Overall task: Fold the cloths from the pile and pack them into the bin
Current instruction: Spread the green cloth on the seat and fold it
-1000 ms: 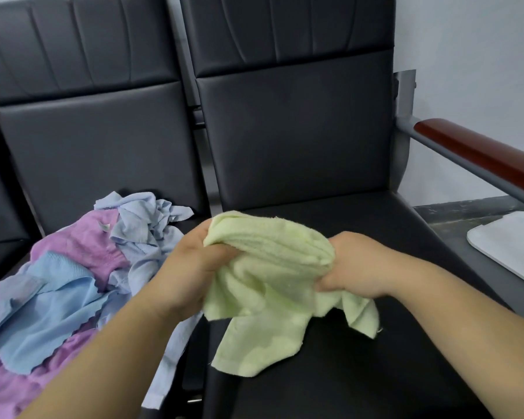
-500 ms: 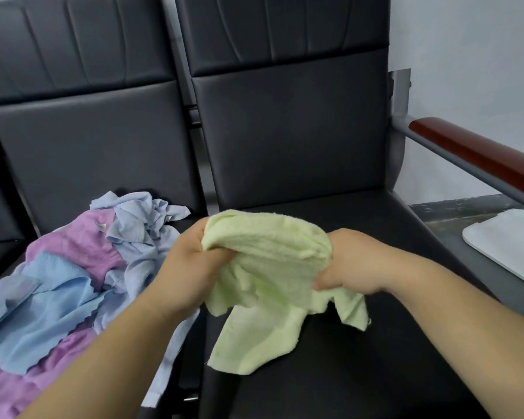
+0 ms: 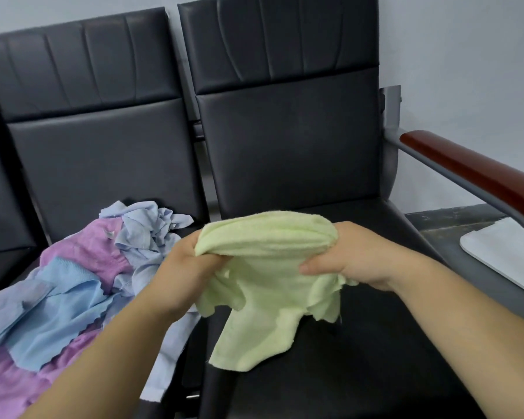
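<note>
A pale green terry cloth (image 3: 263, 285) hangs bunched in the air above the right black seat (image 3: 360, 358). My left hand (image 3: 188, 270) grips its left end and my right hand (image 3: 354, 255) grips its right end, so the top edge is stretched between them. The lower part dangles down and a corner touches the seat. The pile of cloths (image 3: 73, 285), in purple, light blue and pale grey-blue, lies crumpled on the left seat. A white bin (image 3: 505, 252) shows only as a corner at the right edge.
Two black padded chair backs (image 3: 285, 131) stand behind the seats against a grey wall. A reddish wooden armrest (image 3: 472, 170) on a grey metal bar runs along the right side, between the seat and the white bin.
My two hands have moved apart, pulling the green cloth's top edge wider. The view has tilted up a little, showing more of the chair backs.
</note>
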Demonstrator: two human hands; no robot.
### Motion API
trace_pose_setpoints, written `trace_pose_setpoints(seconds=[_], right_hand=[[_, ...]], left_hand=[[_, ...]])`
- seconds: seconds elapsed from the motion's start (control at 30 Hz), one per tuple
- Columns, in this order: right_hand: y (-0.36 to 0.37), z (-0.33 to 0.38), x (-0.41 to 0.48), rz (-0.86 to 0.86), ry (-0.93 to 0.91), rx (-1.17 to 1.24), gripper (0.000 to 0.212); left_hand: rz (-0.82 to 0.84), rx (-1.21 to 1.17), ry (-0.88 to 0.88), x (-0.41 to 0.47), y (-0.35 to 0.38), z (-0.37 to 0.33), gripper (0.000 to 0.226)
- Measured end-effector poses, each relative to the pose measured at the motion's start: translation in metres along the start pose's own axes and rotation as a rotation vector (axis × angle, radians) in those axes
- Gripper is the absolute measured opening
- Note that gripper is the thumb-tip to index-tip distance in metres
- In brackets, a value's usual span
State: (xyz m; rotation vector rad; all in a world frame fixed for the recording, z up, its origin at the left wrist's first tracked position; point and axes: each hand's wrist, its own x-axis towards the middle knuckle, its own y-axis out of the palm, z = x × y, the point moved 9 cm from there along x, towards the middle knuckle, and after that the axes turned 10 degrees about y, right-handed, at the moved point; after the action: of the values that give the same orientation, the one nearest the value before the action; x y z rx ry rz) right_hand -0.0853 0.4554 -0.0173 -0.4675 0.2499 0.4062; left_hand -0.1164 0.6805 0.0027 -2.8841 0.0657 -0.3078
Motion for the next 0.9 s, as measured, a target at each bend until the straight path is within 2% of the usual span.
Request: trace_pose_setpoints(seconds=[0.1, 0.2, 0.27, 0.33, 0.37, 0.47, 0.57, 0.67, 0.73, 0.83, 0.9], right_hand=[[0.003, 0.0, -0.004, -0.046, -0.004, -0.317, 0.024], [-0.003, 0.001, -0.009, -0.18, -0.009, -0.505, 0.012], [-0.013, 0.003, -0.015, -0.266, -0.027, -0.522, 0.012], [-0.019, 0.002, -0.021, -0.253, -0.041, -0.341, 0.011], [-0.018, 0.0, -0.024, -0.205, -0.045, -0.207, 0.01], [-0.012, -0.004, -0.028, -0.095, -0.058, 0.043, 0.012], [-0.018, 0.0, -0.029, -0.093, -0.091, 0.121, 0.018], [-0.019, 0.011, -0.036, -0.057, -0.101, -0.005, 0.028], [-0.022, 0.023, -0.042, -0.049, -0.104, -0.113, 0.033], [-0.043, 0.051, -0.049, -0.165, -0.142, -0.288, 0.031], [-0.059, 0.067, -0.052, -0.249, -0.156, -0.405, 0.026]], left_hand=[[-0.052, -0.066, 0.047, -0.002, -0.005, -0.013, 0.03], [0.046, -0.071, 0.078, -0.01, 0.001, -0.027, 0.032], [0.173, 0.257, 0.088, -0.017, 0.004, -0.03, 0.04], [0.254, 0.638, 0.048, -0.022, 0.005, -0.027, 0.037], [0.26, 0.717, 0.026, -0.024, 0.005, -0.026, 0.029], [0.156, 0.694, 0.03, -0.023, -0.001, -0.028, 0.011], [0.02, 0.51, 0.12, -0.019, -0.009, -0.043, 0.022], [-0.035, 0.238, 0.143, -0.017, -0.007, -0.053, 0.025], [-0.032, 0.163, 0.178, -0.012, -0.007, -0.064, 0.029], [0.061, 0.168, 0.184, -0.007, -0.006, -0.085, 0.049], [0.109, 0.305, 0.176, -0.003, -0.01, -0.098, 0.054]])
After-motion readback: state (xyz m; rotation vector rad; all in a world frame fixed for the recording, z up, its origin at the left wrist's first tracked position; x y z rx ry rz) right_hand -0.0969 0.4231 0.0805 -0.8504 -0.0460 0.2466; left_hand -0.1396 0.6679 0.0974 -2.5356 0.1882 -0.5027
